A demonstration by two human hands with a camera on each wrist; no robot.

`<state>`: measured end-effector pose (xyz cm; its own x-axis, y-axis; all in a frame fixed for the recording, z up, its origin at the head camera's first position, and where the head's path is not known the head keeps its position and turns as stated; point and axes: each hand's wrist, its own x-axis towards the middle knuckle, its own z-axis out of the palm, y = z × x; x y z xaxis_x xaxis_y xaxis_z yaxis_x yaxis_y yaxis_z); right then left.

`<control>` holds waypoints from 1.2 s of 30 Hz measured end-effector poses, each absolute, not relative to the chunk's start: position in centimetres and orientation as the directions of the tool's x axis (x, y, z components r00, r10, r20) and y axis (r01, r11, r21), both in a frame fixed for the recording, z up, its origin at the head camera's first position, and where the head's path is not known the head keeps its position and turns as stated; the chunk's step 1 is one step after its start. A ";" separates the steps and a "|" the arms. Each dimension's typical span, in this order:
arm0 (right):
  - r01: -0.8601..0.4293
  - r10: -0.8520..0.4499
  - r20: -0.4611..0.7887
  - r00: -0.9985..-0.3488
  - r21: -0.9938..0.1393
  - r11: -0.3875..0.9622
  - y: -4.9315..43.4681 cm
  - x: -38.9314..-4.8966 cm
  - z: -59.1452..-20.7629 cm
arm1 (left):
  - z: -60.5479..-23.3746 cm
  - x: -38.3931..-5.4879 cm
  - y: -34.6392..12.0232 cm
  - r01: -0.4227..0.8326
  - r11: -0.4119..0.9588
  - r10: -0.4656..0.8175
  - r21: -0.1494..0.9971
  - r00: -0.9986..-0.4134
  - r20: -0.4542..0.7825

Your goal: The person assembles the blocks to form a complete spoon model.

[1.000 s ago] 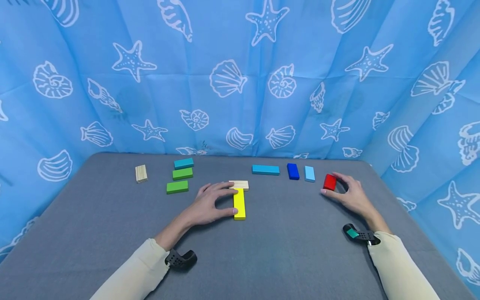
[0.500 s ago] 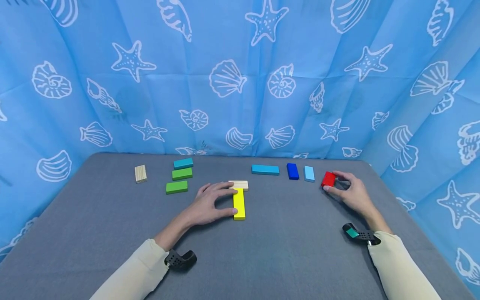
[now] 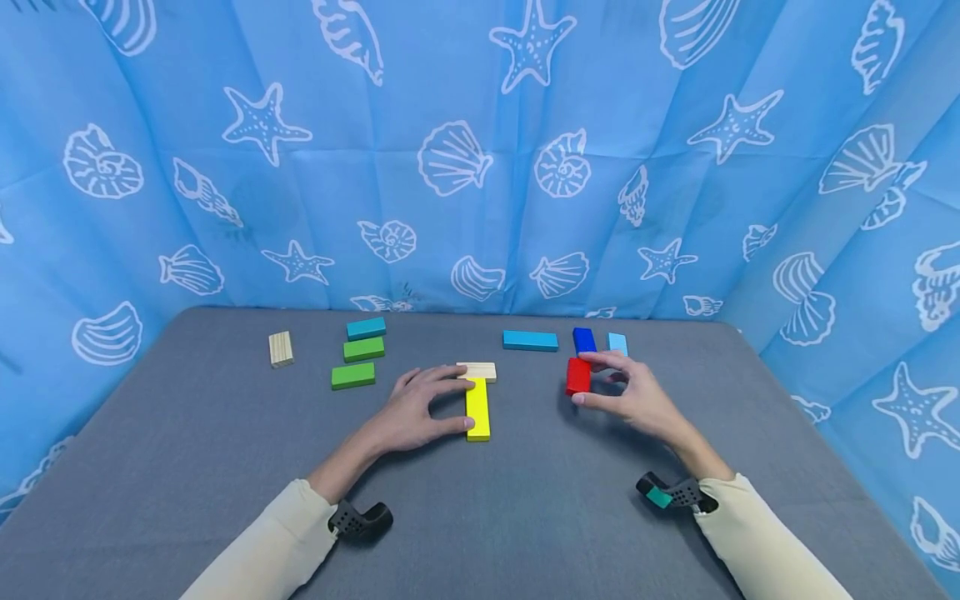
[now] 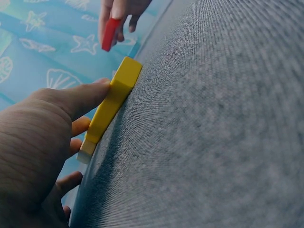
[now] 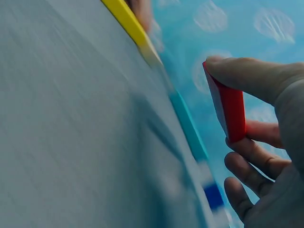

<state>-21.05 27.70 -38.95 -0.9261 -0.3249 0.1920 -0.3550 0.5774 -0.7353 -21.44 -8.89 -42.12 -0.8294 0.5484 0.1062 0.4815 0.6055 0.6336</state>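
Observation:
In the head view my right hand (image 3: 633, 400) pinches a red block (image 3: 578, 377) between thumb and fingers. The right wrist view shows this red block (image 5: 232, 107) held up off the cloth. My left hand (image 3: 420, 411) lies beside a long yellow block (image 3: 477, 410), its thumb and a fingertip touching it along the left side. Another fingertip reaches a pale wooden block (image 3: 480, 372) that lies crosswise at the yellow block's far end. The left wrist view has the thumb against the yellow block (image 4: 114, 99), with other fingers partly hidden behind.
Right of centre lie a long teal block (image 3: 530, 340), a dark blue block (image 3: 584, 340) and a light blue block (image 3: 617, 343), partly covered by the right hand. Leftward are a teal block (image 3: 366, 328), two green blocks (image 3: 353, 375) and a wooden block (image 3: 281, 349). A blue curtain (image 3: 480, 208) hangs behind.
My right hand has carried the red block leftward from the table's right side to in front of the dark blue block. The left hand and the other blocks have stayed put.

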 end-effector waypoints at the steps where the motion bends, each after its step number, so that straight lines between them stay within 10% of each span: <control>1: -0.371 -0.347 0.197 -0.917 -0.740 0.561 26.9 -20.8 -39.1 | -42.1 -21.4 -8.9 0.481 0.606 0.547 0.634 -0.830 0.106; 17: -0.442 -0.577 0.149 -0.803 -0.799 0.408 17.4 -15.4 -40.4 | -42.1 -21.3 -8.6 0.476 0.627 0.526 0.617 -0.843 0.116; 36: -0.438 -0.558 0.116 -0.821 -0.755 0.487 16.5 -15.1 -41.8 | -42.1 -21.5 -8.6 0.469 0.630 0.526 0.618 -0.844 0.104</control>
